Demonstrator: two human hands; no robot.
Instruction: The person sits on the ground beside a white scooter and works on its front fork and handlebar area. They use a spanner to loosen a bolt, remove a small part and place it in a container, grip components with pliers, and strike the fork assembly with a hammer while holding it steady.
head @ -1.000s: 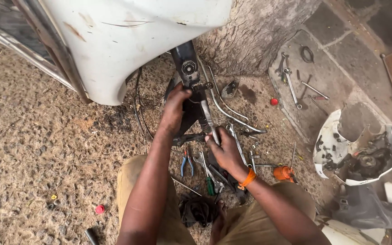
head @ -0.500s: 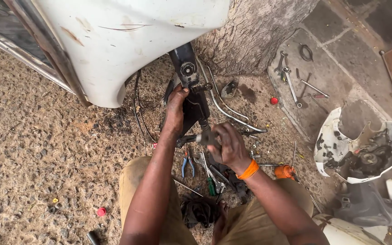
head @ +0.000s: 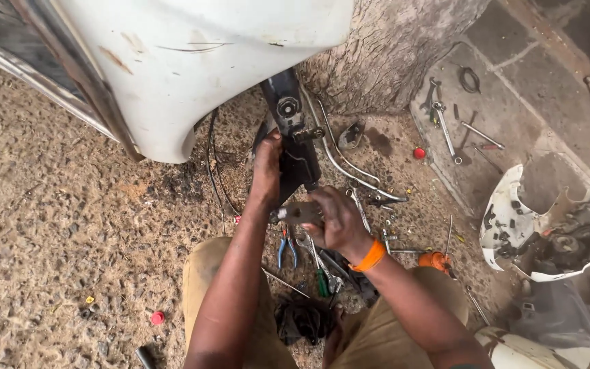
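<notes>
My right hand (head: 336,220) has come up from the tool pile and is now gripping a grey metal tool (head: 293,213) just below the black bracket (head: 293,133). My left hand (head: 268,164) is pressing closed against that bracket, under the white body panel (head: 199,61). Blue-handled pliers (head: 287,250) are lying near my knees.
</notes>
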